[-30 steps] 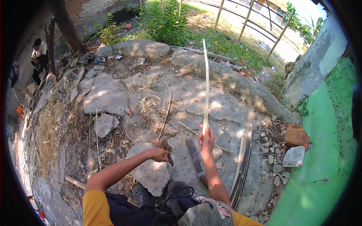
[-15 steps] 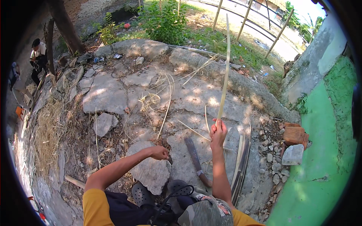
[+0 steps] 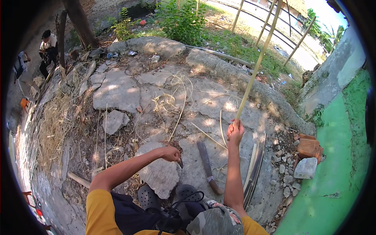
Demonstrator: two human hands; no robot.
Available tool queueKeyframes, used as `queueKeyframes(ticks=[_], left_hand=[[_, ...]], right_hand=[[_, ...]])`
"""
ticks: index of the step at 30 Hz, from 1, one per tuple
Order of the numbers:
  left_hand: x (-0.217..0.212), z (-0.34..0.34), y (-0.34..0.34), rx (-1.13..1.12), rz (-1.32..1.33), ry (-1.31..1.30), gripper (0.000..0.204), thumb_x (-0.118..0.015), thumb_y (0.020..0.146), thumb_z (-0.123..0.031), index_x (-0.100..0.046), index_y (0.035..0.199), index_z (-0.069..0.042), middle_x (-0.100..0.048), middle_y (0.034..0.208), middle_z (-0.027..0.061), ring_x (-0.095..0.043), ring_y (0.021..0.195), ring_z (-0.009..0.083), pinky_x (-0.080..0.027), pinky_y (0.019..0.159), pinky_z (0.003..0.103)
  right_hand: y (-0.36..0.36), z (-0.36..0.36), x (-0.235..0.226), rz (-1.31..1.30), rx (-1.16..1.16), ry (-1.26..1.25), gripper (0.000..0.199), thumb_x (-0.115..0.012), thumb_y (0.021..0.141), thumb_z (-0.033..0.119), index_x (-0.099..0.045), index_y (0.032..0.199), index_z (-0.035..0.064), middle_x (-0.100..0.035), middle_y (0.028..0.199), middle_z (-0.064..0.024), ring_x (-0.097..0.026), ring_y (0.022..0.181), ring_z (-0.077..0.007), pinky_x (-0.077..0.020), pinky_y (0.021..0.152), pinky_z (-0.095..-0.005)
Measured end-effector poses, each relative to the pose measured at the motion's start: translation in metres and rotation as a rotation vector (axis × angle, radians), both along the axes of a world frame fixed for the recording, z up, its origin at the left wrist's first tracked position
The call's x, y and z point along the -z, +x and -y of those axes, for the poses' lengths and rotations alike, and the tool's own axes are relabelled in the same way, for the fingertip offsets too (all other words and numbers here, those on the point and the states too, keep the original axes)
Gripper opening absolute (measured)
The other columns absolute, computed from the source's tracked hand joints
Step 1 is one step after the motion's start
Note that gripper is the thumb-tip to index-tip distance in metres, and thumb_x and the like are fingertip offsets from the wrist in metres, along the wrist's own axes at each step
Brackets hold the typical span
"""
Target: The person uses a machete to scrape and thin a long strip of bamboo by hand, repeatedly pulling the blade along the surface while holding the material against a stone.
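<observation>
My right hand [image 3: 235, 133] is closed around the lower end of a long, pale bamboo strip [image 3: 255, 69]. The strip rises away from me, leaning right, and its far end passes out of the picture. Above a flat stone slab [image 3: 159, 172], my left hand [image 3: 171, 154] has its fingers curled closed; whatever they may hold is too small to make out. A machete [image 3: 204, 158] with a dark blade and brown handle lies on the concrete between my arms. Beside my right forearm, several split bamboo lengths [image 3: 254, 166] lie together.
Thin shavings [image 3: 164, 102] curl on the cracked concrete [image 3: 117, 92] ahead. A loose rock [image 3: 116, 122] lies to the left. Rubble, a pale block [image 3: 305, 168] and a broken orange brick [image 3: 308, 147] line the green wall [image 3: 333, 156]. Two people [image 3: 48, 51] are at the far left.
My right hand has shifted slightly right, and the bamboo strip leans further right, its far end now out of view. My left hand stays closed over the slab. The whole view has shifted slightly.
</observation>
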State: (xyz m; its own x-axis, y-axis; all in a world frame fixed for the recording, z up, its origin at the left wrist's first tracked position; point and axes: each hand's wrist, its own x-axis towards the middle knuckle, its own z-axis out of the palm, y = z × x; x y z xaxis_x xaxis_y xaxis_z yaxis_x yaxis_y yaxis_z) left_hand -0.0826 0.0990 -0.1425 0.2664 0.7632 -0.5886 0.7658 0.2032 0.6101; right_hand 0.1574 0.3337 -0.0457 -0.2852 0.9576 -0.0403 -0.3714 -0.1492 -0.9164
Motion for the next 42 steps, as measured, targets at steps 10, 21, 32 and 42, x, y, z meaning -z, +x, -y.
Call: queueKeyframes(ticks=[10,21,32,42], left_hand=[[-0.027,0.006,0.002,-0.076,0.054,0.031,0.035,-0.063,0.098,-0.036,-0.074,0.112,-0.005,-0.076,0.099,0.0105,-0.074,0.086,0.0224,-0.057,0.079,0.041],[-0.026,-0.001,0.009,-0.033,0.047,0.036,0.036,-0.066,0.097,-0.037,-0.074,0.113,-0.005,-0.076,0.103,0.0136,-0.072,0.099,0.0280,-0.055,0.086,0.041],[-0.024,0.006,0.003,0.020,-0.095,-0.025,0.036,-0.065,0.096,-0.036,-0.074,0.109,-0.005,-0.076,0.106,0.0158,-0.071,0.101,0.0334,-0.055,0.087,0.044],[-0.047,0.010,0.005,-0.079,-0.031,0.090,0.036,-0.067,0.093,-0.038,-0.075,0.105,-0.005,-0.076,0.102,0.0160,-0.071,0.099,0.0336,-0.054,0.085,0.044]], right_hand=[[0.005,-0.025,-0.094,-0.197,-0.088,0.069,0.041,-0.046,0.111,0.043,-0.058,0.108,0.0035,-0.036,0.065,0.0044,-0.028,0.046,-0.0040,-0.0211,0.042,-0.0240],[0.029,-0.055,-0.055,-0.008,0.080,0.015,0.032,-0.044,0.112,0.040,-0.055,0.105,0.0105,-0.032,0.063,0.0052,-0.025,0.046,-0.0044,-0.0200,0.040,-0.0230],[0.055,-0.031,-0.156,-0.404,-0.030,0.441,0.032,-0.049,0.110,0.042,-0.050,0.094,0.0135,-0.025,0.062,0.0058,-0.019,0.050,-0.0063,-0.0159,0.047,-0.0272],[0.070,-0.008,-0.157,-0.269,-0.155,0.331,0.039,-0.048,0.110,0.045,-0.045,0.089,0.0127,-0.024,0.062,0.0066,-0.016,0.049,-0.0043,-0.0133,0.042,-0.0263]])
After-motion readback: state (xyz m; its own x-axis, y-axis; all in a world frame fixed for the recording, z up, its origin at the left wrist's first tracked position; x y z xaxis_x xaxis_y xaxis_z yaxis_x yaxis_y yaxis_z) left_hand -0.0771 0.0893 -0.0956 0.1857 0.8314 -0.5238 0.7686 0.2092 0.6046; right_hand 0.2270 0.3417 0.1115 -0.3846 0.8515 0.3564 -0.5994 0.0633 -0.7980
